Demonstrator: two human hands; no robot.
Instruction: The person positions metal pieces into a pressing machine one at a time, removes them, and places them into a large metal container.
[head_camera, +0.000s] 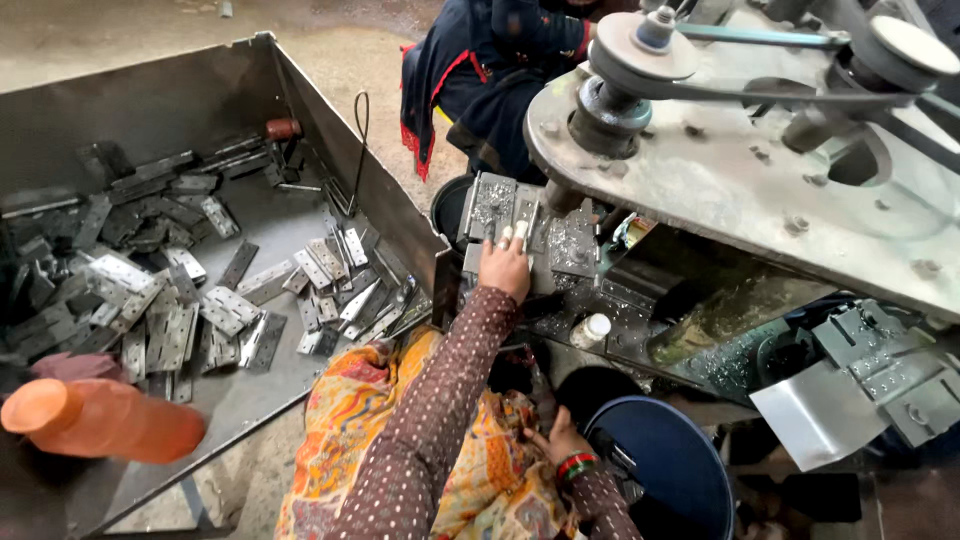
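My left hand (505, 265) reaches up to the machine's work bed (560, 245), its fingertips pressing a flat metal hinge plate (497, 205) against the fixture. Metal shavings lie around the plate. My right hand (556, 438), with bangles on the wrist, rests low beside the rim of a dark blue bin (665, 465). Its fingers are curled and I cannot make out whether they hold anything. Both arms wear a brown dotted sleeve over a bright patterned cloth on my lap (350, 430).
A large sheet-metal tray (300, 100) on the left holds several grey hinge plates (230, 305). An orange bottle (100, 420) lies at its near corner. Pulleys and a belt (640, 50) top the machine plate. Another person in dark clothing (480, 70) sits behind. A small white-capped bottle (592, 330) stands nearby.
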